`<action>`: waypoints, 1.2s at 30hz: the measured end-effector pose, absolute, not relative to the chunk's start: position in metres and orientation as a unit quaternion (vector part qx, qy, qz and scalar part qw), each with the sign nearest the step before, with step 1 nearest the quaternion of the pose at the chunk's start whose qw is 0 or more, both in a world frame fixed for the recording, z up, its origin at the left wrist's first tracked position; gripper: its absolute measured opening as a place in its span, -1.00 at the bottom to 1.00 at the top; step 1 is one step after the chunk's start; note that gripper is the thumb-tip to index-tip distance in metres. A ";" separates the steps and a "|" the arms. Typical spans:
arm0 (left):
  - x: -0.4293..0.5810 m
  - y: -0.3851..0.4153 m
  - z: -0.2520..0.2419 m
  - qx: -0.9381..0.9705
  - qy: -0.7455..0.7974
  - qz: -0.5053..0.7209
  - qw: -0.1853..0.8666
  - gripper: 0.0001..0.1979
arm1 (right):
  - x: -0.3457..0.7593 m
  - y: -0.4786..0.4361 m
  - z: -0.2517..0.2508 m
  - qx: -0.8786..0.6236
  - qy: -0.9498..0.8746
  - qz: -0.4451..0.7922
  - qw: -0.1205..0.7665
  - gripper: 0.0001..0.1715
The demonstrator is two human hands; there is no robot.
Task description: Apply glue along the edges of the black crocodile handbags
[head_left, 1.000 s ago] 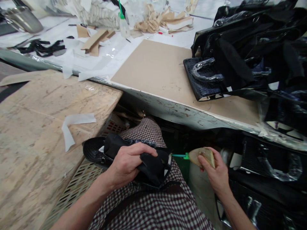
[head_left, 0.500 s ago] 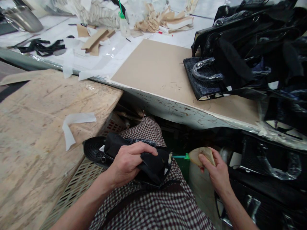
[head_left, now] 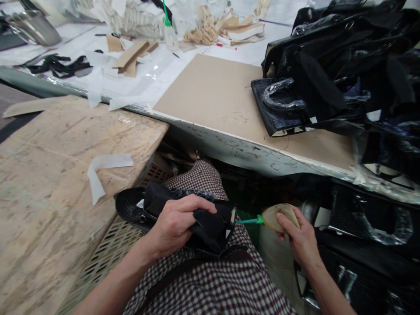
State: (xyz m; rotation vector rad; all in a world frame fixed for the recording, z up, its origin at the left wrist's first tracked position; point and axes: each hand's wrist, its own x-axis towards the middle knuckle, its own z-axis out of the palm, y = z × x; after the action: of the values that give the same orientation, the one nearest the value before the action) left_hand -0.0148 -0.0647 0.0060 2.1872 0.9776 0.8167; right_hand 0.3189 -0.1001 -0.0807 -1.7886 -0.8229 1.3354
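Observation:
A black handbag with a croc-like surface and black lining lies across my lap on a checked apron. My left hand is closed on its black fabric, thumb and fingers gripping the folded part. In my right hand is a yellowish glue bottle with a green cap and a long thin green nozzle, held sideways. The nozzle's tip is at the bag's right edge, by a small pale strip; whether it touches cannot be made out.
Black bags are heaped on the bench at right, and more bags sit below it. A wooden board with a white paper strip is at left, over a plastic basket. Another bottle stands at the back.
My right hand and the glue bottle have moved slightly right and down, with the nozzle now tilted a little. My left hand and the handbag have hardly moved.

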 end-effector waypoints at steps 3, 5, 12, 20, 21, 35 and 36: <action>-0.015 -0.066 0.006 0.823 0.374 0.305 0.300 -0.76 | 0.314 -0.102 -0.078 -0.715 -0.317 0.499 0.373 -0.33; -0.015 -0.067 0.006 0.822 0.379 0.301 0.301 -0.75 | 0.310 -0.104 -0.075 -0.723 -0.317 0.491 0.367 -0.31; -0.013 -0.069 0.006 0.821 0.383 0.303 0.296 -0.77 | 0.309 -0.107 -0.071 -0.740 -0.326 0.472 0.352 -0.28; -0.015 -0.078 -0.001 0.813 0.390 0.319 0.291 -0.75 | 0.312 -0.108 -0.071 -0.744 -0.352 0.445 0.353 -0.28; -0.015 -0.079 -0.002 0.809 0.395 0.321 0.292 -0.75 | 0.312 -0.107 -0.072 -0.744 -0.355 0.438 0.358 -0.29; -0.015 -0.078 0.000 0.792 0.421 0.321 0.304 -0.72 | 0.304 -0.098 -0.077 -0.734 -0.385 0.409 0.381 -0.29; -0.014 -0.078 0.000 0.790 0.421 0.323 0.306 -0.72 | 0.305 -0.100 -0.076 -0.732 -0.378 0.421 0.381 -0.29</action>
State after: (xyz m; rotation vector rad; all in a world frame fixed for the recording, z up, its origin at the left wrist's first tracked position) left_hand -0.0145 -0.0784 0.0000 2.0921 1.1139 0.8550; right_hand 0.3046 -0.0995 -0.0764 -1.8679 -0.9639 1.0742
